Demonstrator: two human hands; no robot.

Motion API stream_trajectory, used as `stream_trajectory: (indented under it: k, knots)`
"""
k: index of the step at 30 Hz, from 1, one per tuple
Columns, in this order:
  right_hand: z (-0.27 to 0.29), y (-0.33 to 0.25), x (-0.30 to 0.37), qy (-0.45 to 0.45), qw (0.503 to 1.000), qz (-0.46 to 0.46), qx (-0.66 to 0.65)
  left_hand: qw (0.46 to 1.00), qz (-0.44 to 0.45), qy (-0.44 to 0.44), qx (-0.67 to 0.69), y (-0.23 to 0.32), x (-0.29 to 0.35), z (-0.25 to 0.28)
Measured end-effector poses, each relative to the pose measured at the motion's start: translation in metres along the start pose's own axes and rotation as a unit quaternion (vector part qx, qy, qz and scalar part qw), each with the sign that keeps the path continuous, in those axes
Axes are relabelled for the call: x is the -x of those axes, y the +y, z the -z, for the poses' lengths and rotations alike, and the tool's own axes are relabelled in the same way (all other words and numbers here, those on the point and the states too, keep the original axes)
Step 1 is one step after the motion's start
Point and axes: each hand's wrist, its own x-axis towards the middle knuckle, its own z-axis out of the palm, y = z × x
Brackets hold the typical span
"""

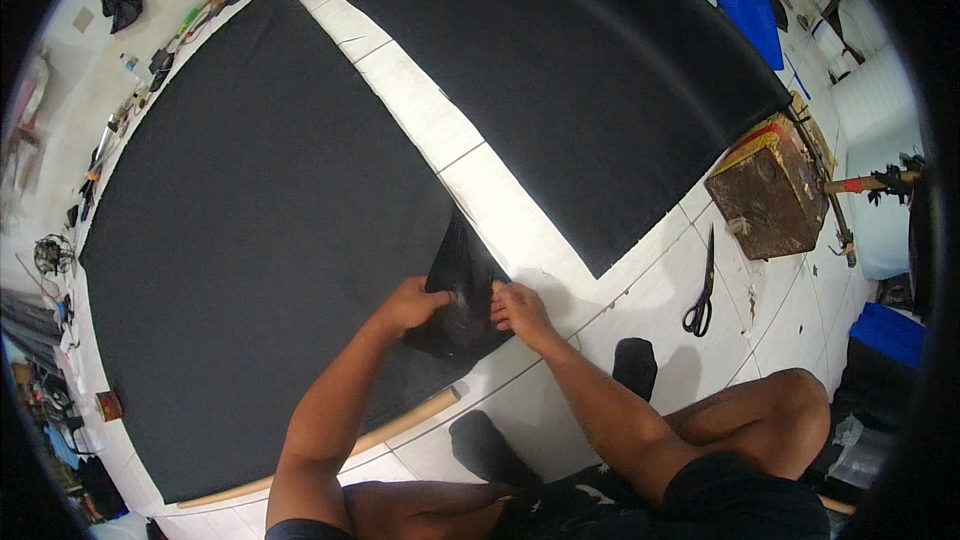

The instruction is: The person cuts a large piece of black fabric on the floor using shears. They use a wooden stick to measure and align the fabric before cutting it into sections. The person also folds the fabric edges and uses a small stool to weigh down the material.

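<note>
A large black sheet of material [260,220] lies spread on the white tiled floor in front of me. At its near right corner a shinier black flap [462,290] is raised and creased between my hands. My left hand [412,306] pinches the flap's left side, thumb pointing right. My right hand [520,313] has its fingers closed on the flap's right edge. Right of my hands lies a pair of black-handled scissors [703,290], blades pointing away. Along the sheet's near edge, partly behind my left forearm, runs a tan pole or tube [410,418].
A second black sheet [560,90] lies beyond a strip of tile [440,125]. At its right corner stands a worn brown block [765,190], beside a stand with a rod [875,183]. Blue material [740,0] lies far right. Assorted tools and bottles line the left wall.
</note>
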Motion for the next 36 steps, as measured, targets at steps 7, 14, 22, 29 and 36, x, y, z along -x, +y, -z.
stream_trajectory:
  k: [7,14,22,29,36]
  knots:
    - [0.013,0.011,-0.017,0.084,0.917,0.128,0.368,0.999,-0.024,0.01,-0.024,-0.002,-0.007,-0.002]
    - [0.006,-0.028,0.007,0.106,0.915,0.16,0.355,0.999,-0.04,0.0,-0.003,-0.004,-0.003,-0.002]
    - [-0.026,-0.012,0.003,-0.038,0.968,0.154,0.196,0.996,-0.023,0.019,-0.086,0.001,-0.006,0.001]
    - [0.001,0.003,-0.008,-0.149,0.974,0.127,0.111,1.0,-0.01,-0.01,-0.011,-0.002,-0.004,0.0]
    - [0.008,-0.014,-0.004,-0.06,0.997,-0.05,0.007,1.0,-0.012,-0.003,-0.001,-0.008,-0.008,0.0]
